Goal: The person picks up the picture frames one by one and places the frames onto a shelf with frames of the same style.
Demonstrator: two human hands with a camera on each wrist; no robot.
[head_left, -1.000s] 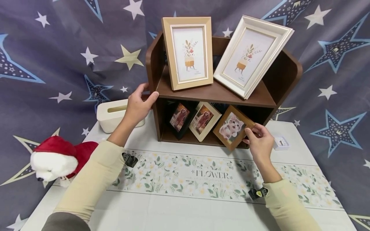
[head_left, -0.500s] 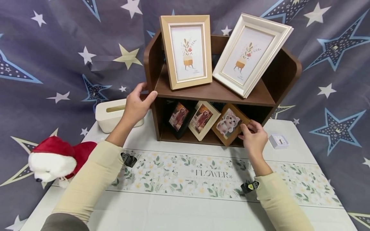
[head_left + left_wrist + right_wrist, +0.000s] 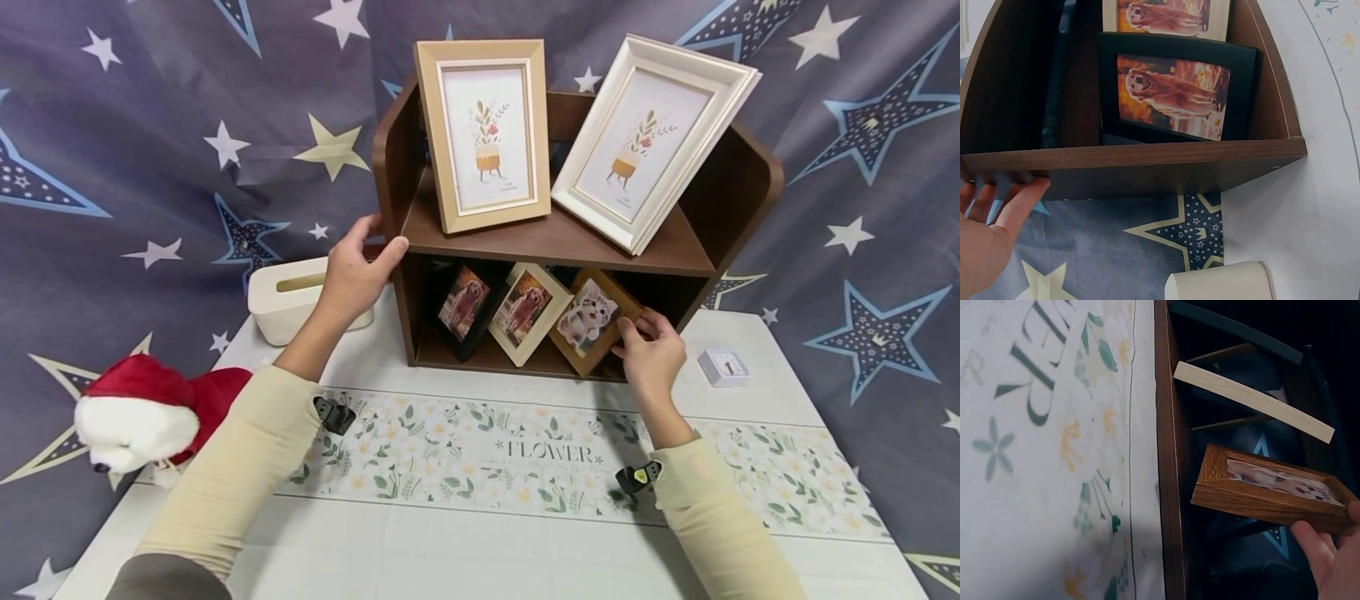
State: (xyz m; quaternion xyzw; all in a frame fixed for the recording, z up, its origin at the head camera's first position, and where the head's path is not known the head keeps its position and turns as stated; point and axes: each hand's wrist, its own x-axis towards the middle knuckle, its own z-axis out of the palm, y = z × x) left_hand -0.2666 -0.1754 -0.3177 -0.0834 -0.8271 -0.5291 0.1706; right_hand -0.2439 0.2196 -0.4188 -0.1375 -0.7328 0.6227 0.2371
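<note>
My right hand (image 3: 651,357) pinches the right edge of a brown wooden photo frame (image 3: 592,321) with a kitten picture, tilted inside the lower compartment of a dark brown shelf (image 3: 555,243). In the right wrist view this wooden frame (image 3: 1266,497) is held at the near end, beside a cream photo frame (image 3: 1254,400). The cream frame with a dog picture (image 3: 528,312) and a black photo frame (image 3: 467,308) lean to its left. My left hand (image 3: 358,271) rests against the shelf's left side, its fingertips touching the panel (image 3: 1135,172) from outside.
On the upper shelf stand a tan frame (image 3: 491,137) and a tilted white frame (image 3: 656,142). A cream tissue box (image 3: 288,300) and a white plush dog in red (image 3: 142,417) are at left. A small white clock (image 3: 723,367) sits at right.
My right hand has moved left and slightly up, shifting the kitten frame deeper into the lower compartment, closer to the cream frame. My left hand has stayed against the shelf side.
</note>
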